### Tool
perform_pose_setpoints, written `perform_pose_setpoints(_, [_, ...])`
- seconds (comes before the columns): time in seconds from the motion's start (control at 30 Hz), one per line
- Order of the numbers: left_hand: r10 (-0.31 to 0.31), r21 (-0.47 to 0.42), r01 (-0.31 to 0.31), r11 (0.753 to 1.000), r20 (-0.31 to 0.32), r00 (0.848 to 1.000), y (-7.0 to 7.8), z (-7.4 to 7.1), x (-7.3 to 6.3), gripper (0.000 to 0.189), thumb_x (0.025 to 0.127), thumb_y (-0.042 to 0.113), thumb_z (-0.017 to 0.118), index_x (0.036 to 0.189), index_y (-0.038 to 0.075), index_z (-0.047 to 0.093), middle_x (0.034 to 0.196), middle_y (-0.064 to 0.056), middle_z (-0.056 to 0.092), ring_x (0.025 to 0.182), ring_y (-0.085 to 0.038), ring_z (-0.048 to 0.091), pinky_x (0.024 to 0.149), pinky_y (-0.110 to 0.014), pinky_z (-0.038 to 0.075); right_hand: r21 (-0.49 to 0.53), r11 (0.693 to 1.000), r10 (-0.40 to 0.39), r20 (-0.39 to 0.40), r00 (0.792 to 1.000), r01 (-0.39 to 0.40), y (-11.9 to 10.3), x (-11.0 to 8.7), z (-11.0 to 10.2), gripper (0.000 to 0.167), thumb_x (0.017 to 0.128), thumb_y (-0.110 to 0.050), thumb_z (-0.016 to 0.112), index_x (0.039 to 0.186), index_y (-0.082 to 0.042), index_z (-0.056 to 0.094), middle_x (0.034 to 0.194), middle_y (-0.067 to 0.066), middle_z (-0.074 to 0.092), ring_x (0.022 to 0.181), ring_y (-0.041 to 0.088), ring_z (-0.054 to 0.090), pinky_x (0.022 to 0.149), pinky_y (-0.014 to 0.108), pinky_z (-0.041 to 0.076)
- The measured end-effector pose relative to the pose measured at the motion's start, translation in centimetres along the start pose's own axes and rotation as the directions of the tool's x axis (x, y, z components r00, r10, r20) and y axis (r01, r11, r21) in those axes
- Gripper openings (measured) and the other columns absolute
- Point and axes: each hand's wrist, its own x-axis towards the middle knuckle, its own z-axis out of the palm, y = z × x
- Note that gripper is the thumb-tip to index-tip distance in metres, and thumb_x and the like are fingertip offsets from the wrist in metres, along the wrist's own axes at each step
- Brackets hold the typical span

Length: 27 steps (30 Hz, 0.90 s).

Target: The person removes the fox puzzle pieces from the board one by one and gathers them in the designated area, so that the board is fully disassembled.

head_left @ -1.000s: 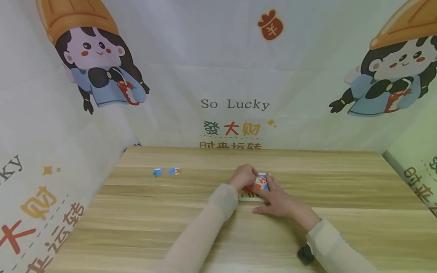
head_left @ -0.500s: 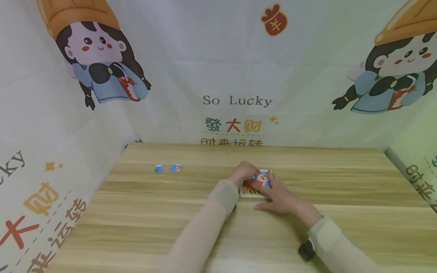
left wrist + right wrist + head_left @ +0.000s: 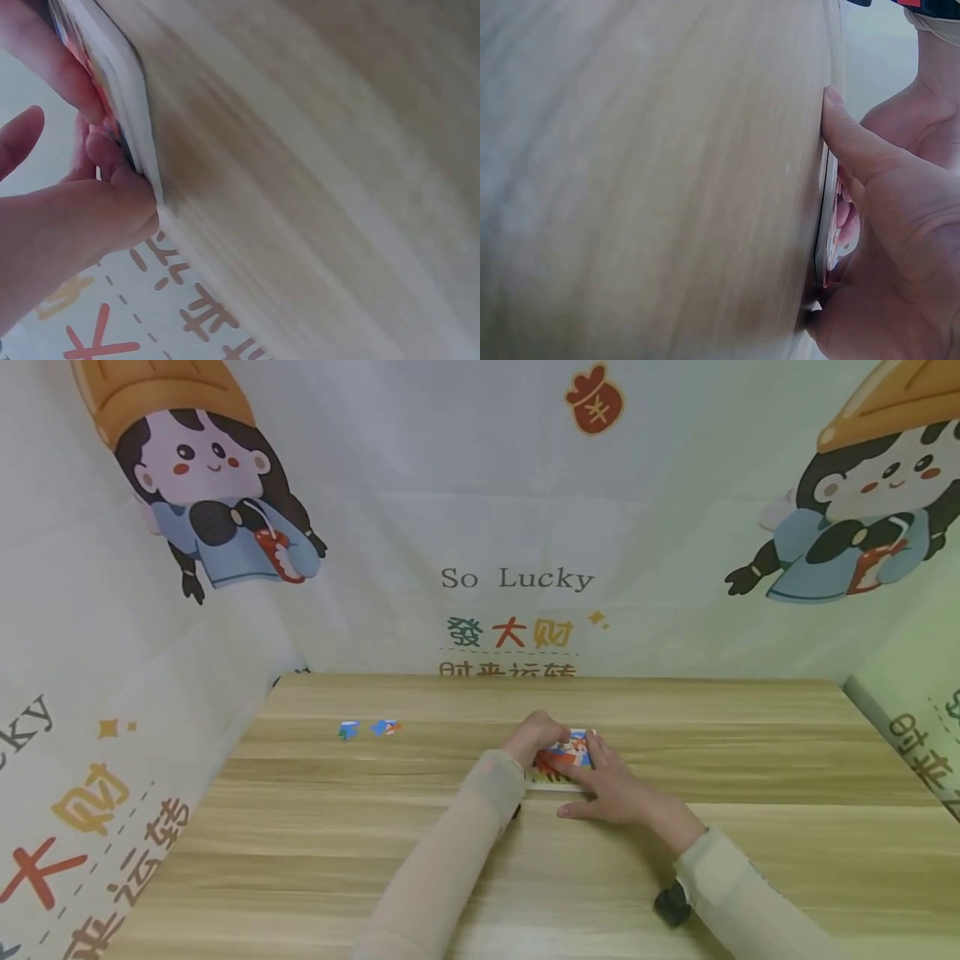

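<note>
A small framed jigsaw puzzle [image 3: 573,760] with a colourful cartoon animal picture lies flat on the table, partly covered by both hands. My left hand [image 3: 536,735] bends over its far left corner, fingers curled down onto the picture. In the left wrist view, the left hand [image 3: 82,217] is right at the pale rim of the puzzle [image 3: 133,82]; I cannot tell whether a piece is between its fingers. My right hand [image 3: 618,789] spreads over the right side, a finger across the picture. In the right wrist view, the right thumb [image 3: 855,139] extends beside the puzzle's edge.
Two loose jigsaw pieces, a blue-green one [image 3: 349,730] and a blue-orange one [image 3: 386,727], lie at the table's back left. A black object [image 3: 672,906] shows by the right cuff. Printed cloth [image 3: 510,527] hangs behind the wooden table [image 3: 300,843].
The left hand's fingers have shifted slightly over the puzzle's far left part. The right hand keeps its place, and the loose pieces have not moved; the head view has shifted slightly.
</note>
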Motion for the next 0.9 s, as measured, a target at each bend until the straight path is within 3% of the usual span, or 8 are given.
perform_pose_setpoints(0.07, [0.003, 0.009, -0.003, 1.000, 0.001, 1.000, -0.1, 0.1, 0.0, 0.031, 0.091, 0.010, 0.063, 0.119, -0.003, 0.064, 0.126, -0.014, 0.064, 0.101, -0.023, 0.056, 0.101, -0.036, 0.050, 0.004, 1.000, 0.004, 0.008, 1.000, -0.004, 0.1, 0.1, 0.1, 0.075, 0.092, -0.048, 0.066, 0.153, -0.014, 0.039, 0.158, 0.041, -0.008, 0.149, 0.055, -0.006, 0.116, 0.074, 0.013])
perform_pose_setpoints(0.2, [0.038, 0.058, -0.038, 0.998, -0.009, 0.999, 0.0, 0.3, 0.0, 0.027, 0.090, 0.008, 0.063, 0.113, -0.004, 0.069, 0.112, -0.012, 0.067, 0.084, -0.019, 0.053, 0.076, -0.027, 0.051, 0.011, 1.000, 0.010, 0.006, 1.000, -0.010, 0.2, 0.1, 0.2, 0.075, 0.092, -0.047, 0.067, 0.153, -0.013, 0.038, 0.158, 0.041, -0.010, 0.149, 0.055, -0.006, 0.116, 0.074, 0.013])
perform_pose_setpoints(0.27, [0.050, 0.079, -0.048, 0.996, -0.019, 0.999, 0.2, 0.4, -0.1, 0.024, 0.091, 0.008, 0.062, 0.110, -0.004, 0.071, 0.110, -0.012, 0.067, 0.080, -0.018, 0.052, 0.070, -0.024, 0.048, 0.008, 1.000, 0.007, -0.002, 1.000, -0.007, 0.2, 0.1, 0.2, 0.075, 0.092, -0.046, 0.067, 0.153, -0.012, 0.039, 0.158, 0.041, -0.009, 0.149, 0.056, -0.005, 0.115, 0.075, 0.013])
perform_pose_setpoints(0.4, [0.064, 0.109, -0.059, 0.992, -0.038, 0.997, 0.4, 0.5, -0.4, 0.024, 0.093, 0.007, 0.059, 0.111, -0.003, 0.071, 0.120, -0.014, 0.069, 0.095, -0.022, 0.062, 0.084, -0.028, 0.055, 0.002, 1.000, 0.004, -0.004, 1.000, -0.004, 0.1, 0.1, 0.2, 0.074, 0.092, -0.046, 0.067, 0.152, -0.011, 0.040, 0.158, 0.041, -0.008, 0.149, 0.056, -0.005, 0.115, 0.076, 0.013])
perform_pose_setpoints(0.53, [0.106, 0.166, -0.096, 0.981, -0.052, 0.993, 0.8, 0.9, -0.5, 0.025, 0.094, 0.014, 0.065, 0.114, 0.000, 0.071, 0.124, -0.011, 0.069, 0.112, -0.025, 0.064, 0.098, -0.033, 0.054, 0.009, 1.000, -0.014, -0.005, 1.000, 0.014, 0.0, 0.1, 0.0, 0.074, 0.092, -0.045, 0.067, 0.152, -0.011, 0.041, 0.158, 0.041, -0.007, 0.149, 0.055, -0.005, 0.116, 0.075, 0.011])
perform_pose_setpoints(0.67, [0.166, 0.249, -0.148, 0.957, -0.056, 0.985, 0.9, 1.2, -0.3, 0.028, 0.093, 0.026, 0.070, 0.114, 0.007, 0.070, 0.119, -0.007, 0.070, 0.106, -0.022, 0.064, 0.094, -0.033, 0.054, 0.031, 0.998, -0.045, -0.013, 0.999, 0.046, -0.1, 0.1, 0.0, 0.073, 0.092, -0.043, 0.069, 0.151, -0.010, 0.042, 0.159, 0.039, -0.007, 0.148, 0.056, -0.006, 0.116, 0.075, 0.009])
perform_pose_setpoints(0.77, [0.187, 0.285, -0.159, 0.945, -0.072, 0.980, 1.0, 1.2, -0.2, 0.026, 0.093, 0.025, 0.069, 0.115, 0.009, 0.070, 0.114, -0.005, 0.072, 0.101, -0.021, 0.064, 0.091, -0.032, 0.054, 0.020, 0.998, -0.053, -0.029, 0.998, 0.053, 0.0, 0.2, 0.0, 0.073, 0.091, -0.042, 0.070, 0.151, -0.011, 0.042, 0.159, 0.041, -0.005, 0.148, 0.056, -0.005, 0.117, 0.074, 0.008])
perform_pose_setpoints(0.9, [0.179, 0.242, -0.149, 0.959, -0.108, 0.978, 0.7, 1.2, 0.1, 0.021, 0.091, 0.013, 0.069, 0.111, 0.007, 0.072, 0.101, -0.006, 0.076, 0.091, -0.019, 0.068, 0.080, -0.026, 0.054, -0.009, 0.999, -0.039, -0.035, 0.999, 0.039, 0.1, 0.1, 0.0, 0.073, 0.092, -0.043, 0.069, 0.152, -0.011, 0.042, 0.156, 0.045, -0.002, 0.148, 0.057, -0.003, 0.117, 0.073, 0.010])
